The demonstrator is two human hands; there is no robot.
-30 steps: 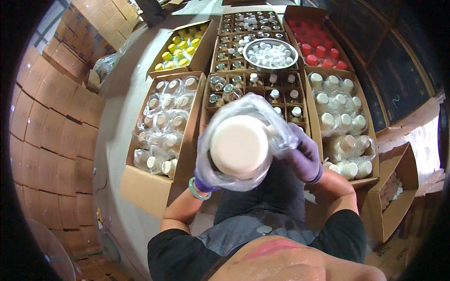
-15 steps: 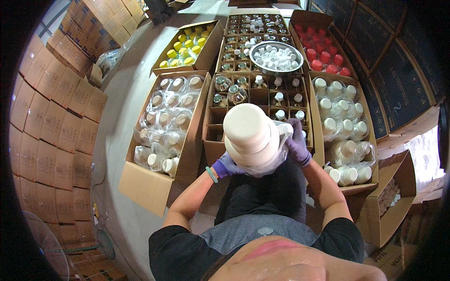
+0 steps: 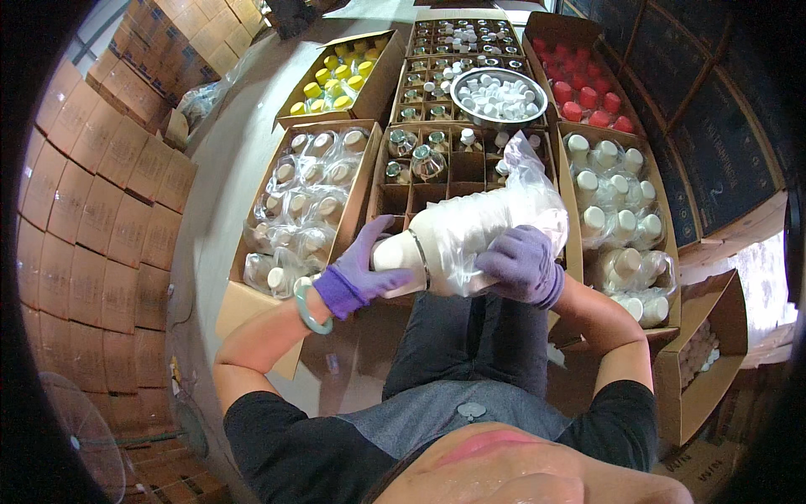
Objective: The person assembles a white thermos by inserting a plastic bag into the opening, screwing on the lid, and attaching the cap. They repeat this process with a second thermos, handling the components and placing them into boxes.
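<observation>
Open cardboard boxes (image 3: pixel 252 307) of bottles and jars fill the far half. Near them, a white bottle in a clear plastic bag (image 3: pixel 470 235) lies sideways, long axis left-right. The left hand (image 3: pixel 365 269) clasps its left end; the right hand (image 3: pixel 522 265) grips its bagged right part.

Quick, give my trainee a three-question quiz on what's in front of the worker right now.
1. True or false: both hands wear purple gloves.
2. What does the metal bowl hold? A) white caps B) yellow lids C) nothing
3. How does the white bottle lie in the hands?

Key
1. True: the left hand and the right hand are both gloved in purple.
2. A.
3. On its side, partly inside a clear plastic bag, the left hand at its uncovered end and the right hand on the bagged part.
</observation>
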